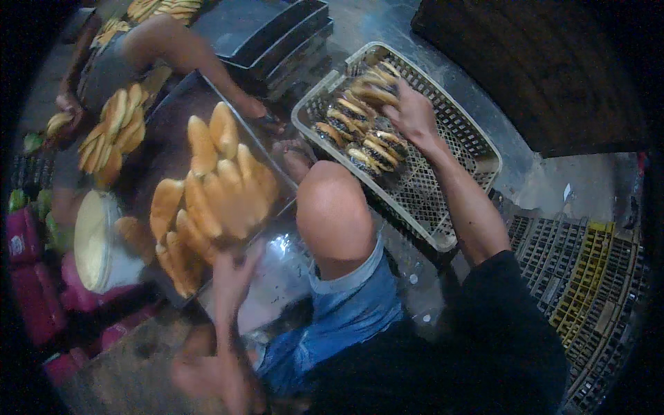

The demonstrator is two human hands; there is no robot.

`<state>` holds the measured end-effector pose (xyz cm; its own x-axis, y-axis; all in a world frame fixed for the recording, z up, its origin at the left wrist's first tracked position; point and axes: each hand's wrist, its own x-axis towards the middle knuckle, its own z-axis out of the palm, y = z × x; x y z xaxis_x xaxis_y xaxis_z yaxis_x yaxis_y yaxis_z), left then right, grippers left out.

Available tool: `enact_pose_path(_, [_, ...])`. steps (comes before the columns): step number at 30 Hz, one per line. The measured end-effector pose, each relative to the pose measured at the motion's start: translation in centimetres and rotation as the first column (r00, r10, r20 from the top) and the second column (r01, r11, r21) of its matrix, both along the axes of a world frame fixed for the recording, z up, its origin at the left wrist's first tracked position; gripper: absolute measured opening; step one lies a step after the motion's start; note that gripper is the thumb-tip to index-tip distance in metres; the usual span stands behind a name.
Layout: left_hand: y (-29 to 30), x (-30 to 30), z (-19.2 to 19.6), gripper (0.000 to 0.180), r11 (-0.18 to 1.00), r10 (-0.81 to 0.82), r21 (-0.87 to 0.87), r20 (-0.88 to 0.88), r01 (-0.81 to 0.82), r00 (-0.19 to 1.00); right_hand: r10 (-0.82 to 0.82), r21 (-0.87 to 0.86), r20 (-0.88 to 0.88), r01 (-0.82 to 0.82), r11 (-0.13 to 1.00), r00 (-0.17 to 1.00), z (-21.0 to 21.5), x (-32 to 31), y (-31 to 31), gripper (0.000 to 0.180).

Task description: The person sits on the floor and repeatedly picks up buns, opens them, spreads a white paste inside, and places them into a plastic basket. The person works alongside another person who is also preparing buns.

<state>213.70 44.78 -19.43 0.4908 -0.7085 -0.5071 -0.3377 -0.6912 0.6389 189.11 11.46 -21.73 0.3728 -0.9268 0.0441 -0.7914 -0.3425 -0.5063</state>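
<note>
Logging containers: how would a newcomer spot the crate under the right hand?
From the bare knee at the picture's centre, look up and right. The pale lattice crate there alone holds dark-filled buns; the dark tray leftward holds plain buns.

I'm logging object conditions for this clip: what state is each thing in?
Filled buns: split, dark filling inside
Long buns: heaped, cuts unclear
Pale crate: open, partly filled
Dark tray: partly covered by long buns
Right hand: at the filled buns, grip blurred
Left hand: beside the long buns, contact unclear
Tub: open, pale yellow inside
Black trays: stacked
Crates at right: packed together
</note>
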Motion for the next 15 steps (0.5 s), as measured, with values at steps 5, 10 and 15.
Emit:
enact_pose_path(5, [9.8, -0.2, -4.6, 0.052, 0.872, -0.097, 0.477, -0.042, 0.106, 0.994, -0.073, 0.08, -0.393, 0.114, 0.99, 0.917, -17.1, -8.6, -4.8, 0.058])
enact_pose_path(10, [11.2, 0.1, -6.6, 0.046, 0.897, -0.068, 0.437, -0.025, 0.072, 0.997, 0.178, 0.387, -0.331, -0.039, 0.921, 0.927, -11.5, -2.1, -8.4, 0.065])
enact_pose_path(15, [9.5, -2.1, -0.1, 0.038, 0.994, 0.08, 0.093, -0.195, -0.063, 0.977, 0.695, -0.014, 0.301, -0.725, 0.688, 0.653, 6.9, 6.7, 2.8, 0.055])
